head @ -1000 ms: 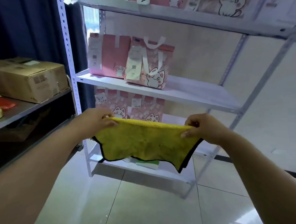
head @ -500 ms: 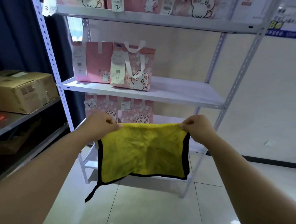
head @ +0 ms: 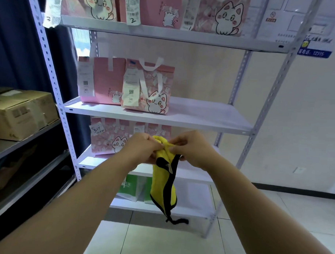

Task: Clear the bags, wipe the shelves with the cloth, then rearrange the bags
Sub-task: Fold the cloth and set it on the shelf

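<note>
- In front of the white shelf rack (head: 268, 96), level with its third shelf (head: 104, 163): left hand (head: 143, 148) and right hand (head: 192, 149) meet, both pinching the top of the yellow cloth (head: 158, 189).
- Cloth is bunched, with black edging, and hangs in the air below the hands, touching no shelf. Its top is buried in the fingers, so I can't read the exact grip points.
- Middle shelf (head: 201, 116): plain pink bag (head: 105, 79) at the left edge, upright. Cat-print bag (head: 154, 88) is just beside it and overlaps its right side.
- Top shelf (head: 166, 34): row of pink bags (head: 159, 8), tops cut off by the frame edge, count unclear.
- Third shelf, left end: pink cat bags (head: 109, 138), right part hidden behind the hands.
- Bottom shelf (head: 188, 209): green-and-white bag (head: 130, 186), partly covered by the left forearm and the cloth, print unreadable.
- Far left: cardboard box (head: 21, 114) on a dark rack (head: 29, 141), clipped by the frame's left edge.
</note>
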Motion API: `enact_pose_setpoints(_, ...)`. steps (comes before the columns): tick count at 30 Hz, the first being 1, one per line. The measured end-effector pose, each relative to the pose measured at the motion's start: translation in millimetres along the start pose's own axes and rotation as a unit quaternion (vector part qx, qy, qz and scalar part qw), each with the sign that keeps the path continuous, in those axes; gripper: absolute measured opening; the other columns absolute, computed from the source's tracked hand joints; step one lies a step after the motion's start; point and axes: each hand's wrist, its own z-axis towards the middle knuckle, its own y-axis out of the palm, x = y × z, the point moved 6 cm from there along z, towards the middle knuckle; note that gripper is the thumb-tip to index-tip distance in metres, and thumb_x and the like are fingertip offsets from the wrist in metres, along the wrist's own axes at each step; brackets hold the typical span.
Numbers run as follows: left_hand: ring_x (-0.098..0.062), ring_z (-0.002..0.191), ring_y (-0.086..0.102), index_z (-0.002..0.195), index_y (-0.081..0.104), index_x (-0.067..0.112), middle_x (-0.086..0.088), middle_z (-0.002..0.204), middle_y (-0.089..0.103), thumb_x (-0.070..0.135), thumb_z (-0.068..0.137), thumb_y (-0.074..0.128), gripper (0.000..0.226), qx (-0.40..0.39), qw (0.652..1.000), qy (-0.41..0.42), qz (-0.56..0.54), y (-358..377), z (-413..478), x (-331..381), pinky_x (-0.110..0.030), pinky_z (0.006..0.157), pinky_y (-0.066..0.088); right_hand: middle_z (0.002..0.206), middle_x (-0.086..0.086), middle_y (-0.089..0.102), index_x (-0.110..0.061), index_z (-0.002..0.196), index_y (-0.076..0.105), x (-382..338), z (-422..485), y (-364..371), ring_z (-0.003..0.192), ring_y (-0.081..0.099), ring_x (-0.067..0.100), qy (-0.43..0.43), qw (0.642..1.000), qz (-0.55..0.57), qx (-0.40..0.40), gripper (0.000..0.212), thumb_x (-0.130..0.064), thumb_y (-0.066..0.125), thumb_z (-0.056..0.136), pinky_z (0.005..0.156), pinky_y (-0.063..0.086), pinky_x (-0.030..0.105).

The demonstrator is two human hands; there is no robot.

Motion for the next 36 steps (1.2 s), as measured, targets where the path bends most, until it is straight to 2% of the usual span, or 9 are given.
enact_pose_setpoints(3, -0.015, 0.041, 0.061, 0.08, 0.051, 0.008, -0.003, 0.046, 0.061, 0.001, 0.079, 0.068, 0.018, 0.013, 1.0, -0.005, -0.003, -5, 5, 1, -0.029, 0.046, 0.053, 0.071, -0.003, 0.068, -0.022, 0.08, 0.071, -6, 2, 0, 0.063, 0.062, 0.009, -0.01, 1.0, -0.013, -0.012, 0.018, -0.005, 0.067, 0.08, 0.06, 0.054, 0.024)
enact_pose_setpoints(9, -0.023, 0.055, 0.067, 0.087, 0.055, 0.007, -0.017, 0.074, 0.066, -0.003, 0.083, 0.059, 0.012, 0.004, 0.999, -0.027, -0.027, -8, 15, 7, -0.03, 0.049, 0.054, 0.078, -0.004, 0.069, -0.017, 0.099, 0.074, -20, 4, 2, 0.072, 0.064, 0.014, -0.051, 0.997, -0.06, -0.013, 0.024, -0.006, 0.066, 0.079, 0.075, 0.057, 0.036)
enact_pose_setpoints(14, -0.026, 0.057, 0.069, 0.077, 0.058, -0.003, -0.022, 0.074, 0.066, -0.012, 0.083, 0.05, 0.014, -0.037, 0.993, -0.044, -0.105, -5, 18, 15, -0.028, 0.049, 0.056, 0.092, 0.001, 0.068, -0.019, 0.101, 0.07, -26, 3, 11, 0.086, 0.062, 0.018, -0.081, 0.981, -0.173, -0.036, 0.032, -0.03, 0.076, 0.072, 0.08, 0.054, 0.042)
enact_pose_setpoints(18, -0.031, 0.066, 0.071, 0.087, 0.06, -0.001, -0.024, 0.076, 0.07, -0.013, 0.082, 0.053, 0.015, -0.051, 0.992, -0.046, -0.102, -7, 23, 23, -0.033, 0.054, 0.059, 0.09, -0.005, 0.069, -0.022, 0.101, 0.07, -30, 12, 2, 0.084, 0.061, 0.014, -0.077, 0.979, -0.187, 0.038, 0.022, -0.012, 0.058, 0.086, 0.078, 0.053, 0.036)
enact_pose_setpoints(21, -0.025, 0.067, 0.067, 0.09, 0.057, 0.013, -0.014, 0.081, 0.066, -0.002, 0.083, 0.056, 0.016, 0.005, 0.998, 0.05, 0.035, -28, 34, 29, -0.036, 0.054, 0.058, 0.079, -0.012, 0.061, -0.02, 0.098, 0.069, -27, 19, -11, 0.078, 0.058, 0.013, -0.056, 0.982, -0.167, 0.07, 0.027, -0.003, 0.051, 0.087, 0.071, 0.049, 0.029)
enact_pose_setpoints(23, -0.018, 0.077, 0.057, 0.084, 0.054, 0.026, -0.003, 0.09, 0.056, 0.014, 0.08, 0.065, 0.017, 0.029, 0.97, 0.145, 0.196, -41, 40, 33, -0.034, 0.06, 0.053, 0.077, -0.016, 0.057, -0.017, 0.1, 0.069, -25, 25, -21, 0.077, 0.055, 0.01, -0.052, 0.983, -0.148, 0.093, 0.027, -0.001, 0.051, 0.087, 0.07, 0.044, 0.023)
enact_pose_setpoints(26, -0.013, 0.093, 0.046, 0.077, 0.056, 0.035, 0.008, 0.1, 0.049, 0.038, 0.071, 0.075, 0.02, -0.021, 0.921, 0.19, 0.34, -45, 48, 24, -0.027, 0.072, 0.037, 0.077, -0.018, 0.055, -0.015, 0.101, 0.069, -19, 32, -35, 0.074, 0.052, 0.007, -0.036, 0.987, -0.093, 0.123, 0.025, 0.0, 0.053, 0.089, 0.071, 0.041, 0.021)
enact_pose_setpoints(31, -0.002, 0.099, 0.051, 0.08, 0.062, 0.043, 0.02, 0.106, 0.053, 0.047, 0.061, 0.077, 0.025, -0.118, 0.92, 0.23, 0.295, -36, 59, 18, -0.029, 0.078, 0.045, 0.075, -0.012, 0.059, -0.028, 0.083, 0.064, -11, 40, -53, 0.068, 0.053, 0.007, -0.019, 0.987, -0.032, 0.158, 0.03, 0.001, 0.056, 0.086, 0.066, 0.041, 0.023)
enact_pose_setpoints(36, 0.0, 0.085, 0.06, 0.087, 0.057, 0.045, 0.02, 0.092, 0.062, 0.03, 0.076, 0.072, 0.024, -0.122, 0.903, 0.285, 0.297, -26, 69, 25, -0.019, 0.068, 0.05, 0.072, 0.0, 0.063, -0.028, 0.08, 0.066, -2, 42, -64, 0.063, 0.055, 0.016, -0.026, 0.986, 0.042, 0.158, 0.038, 0.009, 0.055, 0.084, 0.063, 0.044, 0.031)
